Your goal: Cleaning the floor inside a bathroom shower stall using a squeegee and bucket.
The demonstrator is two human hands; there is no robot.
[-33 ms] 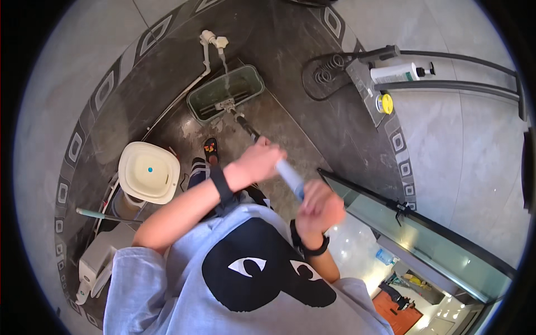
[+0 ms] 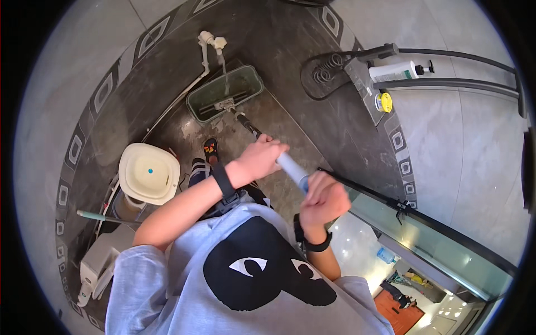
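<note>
Both my hands are closed around the pole of a mop [image 2: 291, 168], which slants down and away to the left. My left hand [image 2: 258, 159] grips it lower down, where the black shaft [image 2: 245, 124] meets the grey-blue handle. Nearer my body, my right hand [image 2: 324, 200] wraps round the upper end. The mop's head [image 2: 225, 105] is down inside a green rectangular bucket [image 2: 254, 71] on the wet floor. From a white tap [image 2: 220, 43] on the wall, water runs into this bucket.
A cream basin [image 2: 127, 167] stands to the left, near a pale green handle [image 2: 92, 214] and a white toilet [image 2: 103, 262]. On the right are a ledge with a white pump bottle [image 2: 393, 72] and a yellow-lidded tub [image 2: 384, 102], a black rail [image 2: 446, 83] and a glass door [image 2: 430, 231].
My right hand and the top of the mop's handle have shifted slightly to the right. My left hand keeps its grip in nearly the same place.
</note>
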